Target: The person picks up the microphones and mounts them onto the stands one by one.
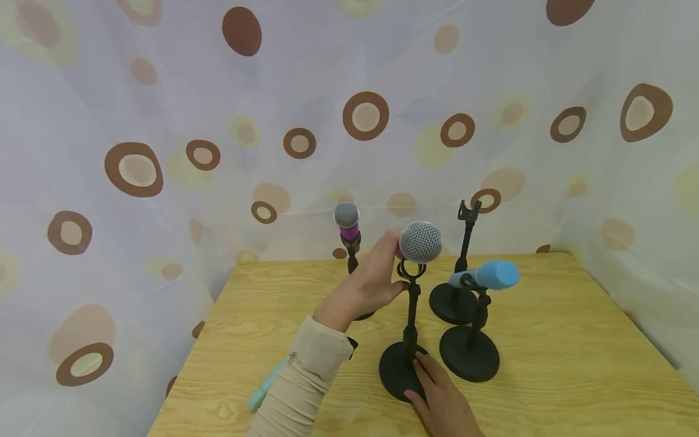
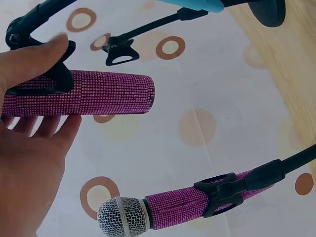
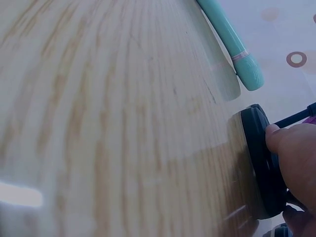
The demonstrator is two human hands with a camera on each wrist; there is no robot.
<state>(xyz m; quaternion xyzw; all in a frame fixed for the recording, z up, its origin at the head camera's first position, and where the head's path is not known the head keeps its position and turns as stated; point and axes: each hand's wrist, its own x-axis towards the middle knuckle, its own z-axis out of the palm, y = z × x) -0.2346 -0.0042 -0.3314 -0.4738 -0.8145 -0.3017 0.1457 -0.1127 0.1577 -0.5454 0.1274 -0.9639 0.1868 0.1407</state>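
My left hand (image 1: 367, 280) grips a purple studded microphone (image 2: 111, 93) at the black clip (image 2: 59, 79) of a desk stand (image 1: 411, 312). The thumb lies over the clip, the fingers under the microphone. Its silver mesh head (image 1: 420, 242) points towards me in the head view. Low down, my right hand (image 1: 443, 400) rests on that stand's round black base (image 1: 392, 371), fingers beside the pole and thumb (image 3: 274, 139) on the base's upper face. Some of the right fingers are hidden in the right wrist view.
Behind my left hand a second purple microphone (image 1: 347, 223) stands in its clip. To the right are a stand with a blue microphone (image 1: 494, 276) and a stand with a bare clip (image 1: 468, 212). A teal microphone (image 3: 229, 39) lies on the wooden table (image 1: 546, 376), partly behind the left sleeve.
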